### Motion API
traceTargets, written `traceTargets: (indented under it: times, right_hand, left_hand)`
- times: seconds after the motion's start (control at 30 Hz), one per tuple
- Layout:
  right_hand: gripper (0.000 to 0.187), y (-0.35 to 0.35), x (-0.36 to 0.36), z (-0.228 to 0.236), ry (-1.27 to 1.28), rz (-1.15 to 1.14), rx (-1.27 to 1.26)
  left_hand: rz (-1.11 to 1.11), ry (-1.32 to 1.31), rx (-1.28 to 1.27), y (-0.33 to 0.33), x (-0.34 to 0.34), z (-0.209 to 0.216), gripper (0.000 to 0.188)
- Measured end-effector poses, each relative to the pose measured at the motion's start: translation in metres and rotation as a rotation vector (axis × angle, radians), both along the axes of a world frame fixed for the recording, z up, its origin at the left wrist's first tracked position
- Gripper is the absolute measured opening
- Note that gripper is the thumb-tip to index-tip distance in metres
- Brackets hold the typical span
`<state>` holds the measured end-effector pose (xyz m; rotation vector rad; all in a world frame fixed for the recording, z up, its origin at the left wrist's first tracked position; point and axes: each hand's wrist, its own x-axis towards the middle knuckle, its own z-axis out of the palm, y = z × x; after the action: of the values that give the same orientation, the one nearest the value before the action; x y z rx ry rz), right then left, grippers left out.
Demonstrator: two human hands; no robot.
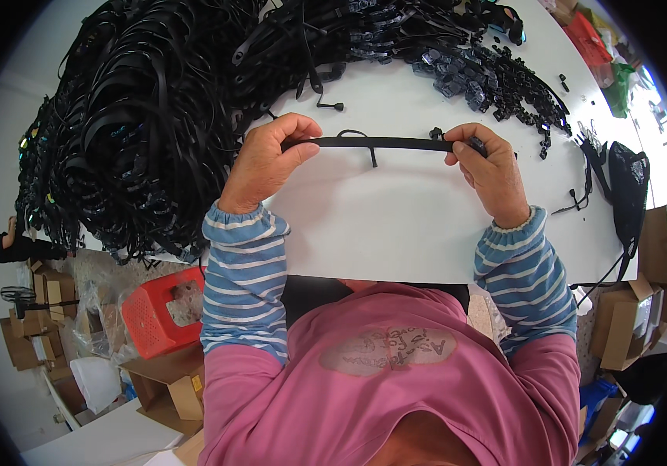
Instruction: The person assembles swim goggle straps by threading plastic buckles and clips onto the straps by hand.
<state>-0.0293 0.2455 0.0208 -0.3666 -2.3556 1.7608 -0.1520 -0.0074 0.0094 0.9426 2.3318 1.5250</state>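
Note:
A flat black strap (388, 143) stretches nearly level above the white table, between my two hands. My left hand (265, 161) pinches its left end with thumb and fingers. At the other end, my right hand (492, 169) has its fingers closed on the strap, and a small dark piece shows by those fingers. Behind the strap, a thin black cord with a short stub (373, 158) shows. To the left of my left hand rises a big heap of black straps (139, 101).
Several small black plastic pieces (465, 81) lie along the table's (380, 225) far side. A black mesh bag (628, 194) hangs at the right edge. A red stool (147, 314) and cardboard boxes (166, 380) stand at the left. Another person (19, 247) is far left.

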Motion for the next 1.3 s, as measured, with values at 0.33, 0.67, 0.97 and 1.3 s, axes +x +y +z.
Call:
traceTargets:
  times: [0.33,0.67,0.97,1.3]
  right_hand:
    - [0.014,0.002,0.000,-0.002,0.019,0.012,0.005]
    - [0.012,0.005,0.002,0.002,0.109,-0.048,-0.009]
    - [0.011,0.015,0.025,0.001,0.016,0.323,0.565]
    - [0.024,0.102,0.143,0.014,0.184,-0.273,0.941]
  left_hand:
    - [0.008,0.024,0.014,0.000,0.000,-0.003,0.017]
    - [0.076,0.044,0.001,0.002,0.000,-0.004,0.015]
    - [0.043,-0.225,0.674,0.009,0.013,-0.004,0.020]
    - [-0.284,-0.032,0.590,0.054,0.062,0.068,0.017]
